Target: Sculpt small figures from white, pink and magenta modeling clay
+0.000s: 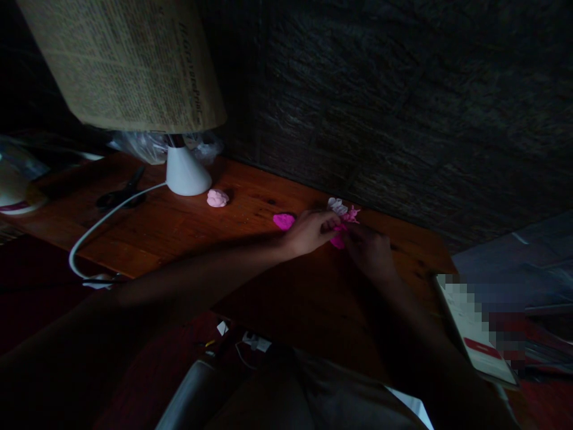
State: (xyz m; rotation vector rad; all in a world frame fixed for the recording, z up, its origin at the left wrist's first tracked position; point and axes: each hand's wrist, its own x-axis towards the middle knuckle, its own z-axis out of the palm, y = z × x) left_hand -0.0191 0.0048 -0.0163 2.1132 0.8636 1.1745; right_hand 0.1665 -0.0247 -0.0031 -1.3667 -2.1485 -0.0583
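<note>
Tabletop (250, 206) below, both hands (311, 231) (370, 248) seemingly pinch pink clay (338, 240).

The head camera looks down across the table (245, 210).

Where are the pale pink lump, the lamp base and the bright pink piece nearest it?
Pale pink lump (217, 198): head view, front middle.
Lamp base (186, 173): head view, white middle.
Bright pink piece (283, 221): head view, exposed middle.

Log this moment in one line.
Left hand: at magenta piece | Right hand: at same piece | Beyond: white piece, pink piece | Near left hand: second magenta piece | By lamp: pale-pink lump
</note>
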